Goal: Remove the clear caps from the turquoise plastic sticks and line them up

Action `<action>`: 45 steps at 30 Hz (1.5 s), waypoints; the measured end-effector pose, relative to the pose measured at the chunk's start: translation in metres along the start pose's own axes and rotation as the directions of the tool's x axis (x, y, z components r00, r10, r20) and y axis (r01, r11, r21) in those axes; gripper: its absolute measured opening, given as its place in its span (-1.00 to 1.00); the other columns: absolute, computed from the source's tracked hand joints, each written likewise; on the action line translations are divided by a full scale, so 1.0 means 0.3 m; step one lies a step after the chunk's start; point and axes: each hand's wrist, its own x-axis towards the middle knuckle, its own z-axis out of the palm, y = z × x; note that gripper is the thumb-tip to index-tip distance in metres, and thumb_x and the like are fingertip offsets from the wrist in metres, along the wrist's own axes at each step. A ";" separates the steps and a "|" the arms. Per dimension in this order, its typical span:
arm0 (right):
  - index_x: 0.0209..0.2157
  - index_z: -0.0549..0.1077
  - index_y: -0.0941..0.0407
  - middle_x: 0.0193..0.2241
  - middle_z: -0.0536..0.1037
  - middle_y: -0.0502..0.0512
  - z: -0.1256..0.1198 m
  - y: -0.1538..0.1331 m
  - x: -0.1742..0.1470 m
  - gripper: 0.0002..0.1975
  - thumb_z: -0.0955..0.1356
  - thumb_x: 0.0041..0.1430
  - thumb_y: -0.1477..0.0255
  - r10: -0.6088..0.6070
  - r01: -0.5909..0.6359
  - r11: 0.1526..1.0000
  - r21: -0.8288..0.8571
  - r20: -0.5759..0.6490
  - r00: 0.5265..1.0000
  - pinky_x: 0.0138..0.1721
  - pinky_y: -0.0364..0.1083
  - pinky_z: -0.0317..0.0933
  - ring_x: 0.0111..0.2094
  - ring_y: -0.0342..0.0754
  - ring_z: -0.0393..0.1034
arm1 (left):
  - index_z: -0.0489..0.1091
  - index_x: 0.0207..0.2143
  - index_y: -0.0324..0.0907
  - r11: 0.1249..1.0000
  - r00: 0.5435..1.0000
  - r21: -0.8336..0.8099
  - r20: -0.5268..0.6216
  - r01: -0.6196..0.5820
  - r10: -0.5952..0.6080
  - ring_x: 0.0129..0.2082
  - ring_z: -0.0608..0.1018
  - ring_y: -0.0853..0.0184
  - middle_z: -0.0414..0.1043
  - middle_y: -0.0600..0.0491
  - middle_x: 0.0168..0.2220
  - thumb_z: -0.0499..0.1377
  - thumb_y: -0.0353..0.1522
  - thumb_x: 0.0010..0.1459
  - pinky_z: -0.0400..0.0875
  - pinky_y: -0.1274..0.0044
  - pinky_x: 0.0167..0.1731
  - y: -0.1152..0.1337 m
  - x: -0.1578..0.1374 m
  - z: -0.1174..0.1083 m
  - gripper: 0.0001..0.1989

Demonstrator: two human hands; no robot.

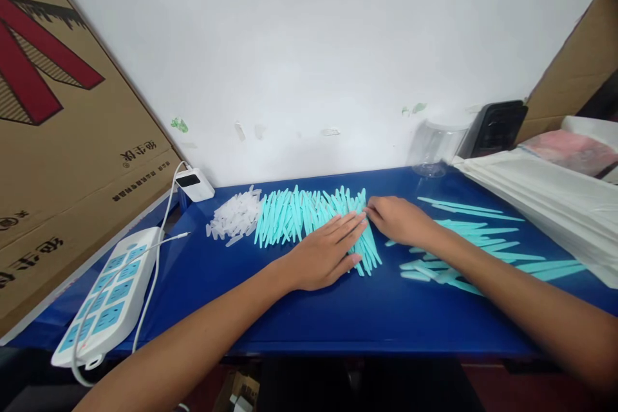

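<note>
Turquoise tapered plastic sticks (pixel 284 215) lie side by side in a long pile on the blue table. My left hand (pixel 326 254) rests flat across the right part of this pile, fingers stretched out and pointing right. Just beyond its fingertips, at the pile's right end, my right hand (pixel 393 215) is closed with the fingers curled in; what they pinch, if anything, is hidden. Loose turquoise sticks (pixel 434 270) are scattered beneath and beside my right forearm. Small translucent white caps (pixel 236 215) form a heap touching the pile's left end.
On the left are a white power strip (pixel 109 296) with cables, a small white device (pixel 196 185) with a dark display and a large cardboard box (pixel 72 141). At the back right stand a clear plastic jar (pixel 437 145) and a black object (pixel 499 129), beside white bags (pixel 541 187).
</note>
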 end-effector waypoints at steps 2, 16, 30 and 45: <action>-0.15 0.51 0.15 -0.17 0.66 0.33 0.005 -0.010 0.001 -0.64 0.13 0.51 0.36 -0.001 0.001 1.000 -0.003 0.010 1.000 -0.36 -0.03 0.07 -0.21 0.16 0.58 | -0.46 0.57 -0.12 0.999 0.999 -0.033 0.035 0.009 -0.008 0.56 -0.23 0.17 -0.40 -0.02 0.58 -0.18 -0.06 0.54 -0.22 0.23 0.54 0.004 0.011 -0.004 -0.25; -0.27 0.53 0.15 -0.23 0.67 0.36 -0.013 -0.012 -0.001 -0.59 0.13 0.52 0.37 0.017 -0.017 0.998 0.062 -0.001 1.000 -0.36 0.00 0.07 -0.22 0.20 0.59 | -0.09 0.55 -0.17 0.999 0.997 -0.047 -0.079 -0.008 0.005 0.55 -0.07 0.09 -0.11 -0.14 0.55 -0.03 -0.05 0.50 -0.05 0.13 0.52 -0.047 0.047 0.025 -0.27; 0.03 0.31 0.17 -0.17 0.64 0.27 -0.004 -0.007 -0.011 -0.63 0.31 0.17 0.64 0.021 -0.009 0.940 0.342 -0.033 0.999 -0.33 -0.09 0.12 -0.21 0.10 0.55 | -0.07 0.50 -0.33 0.998 0.974 0.043 -0.217 -0.050 0.058 0.54 0.00 0.00 0.01 -0.32 0.50 0.07 0.25 0.26 -0.08 0.11 0.51 -0.013 0.138 0.056 0.08; 0.03 0.32 0.14 -0.30 0.62 0.13 0.033 0.015 0.014 -0.74 0.30 0.32 0.50 -0.041 0.081 0.927 0.367 -0.116 0.992 -0.33 -0.10 0.10 -0.27 0.05 0.50 | 0.03 0.48 -0.23 0.996 0.974 0.053 -0.218 0.068 -0.054 0.52 0.05 -0.10 0.05 -0.32 0.49 0.07 0.25 0.26 -0.05 -0.01 0.47 -0.015 0.088 0.043 0.00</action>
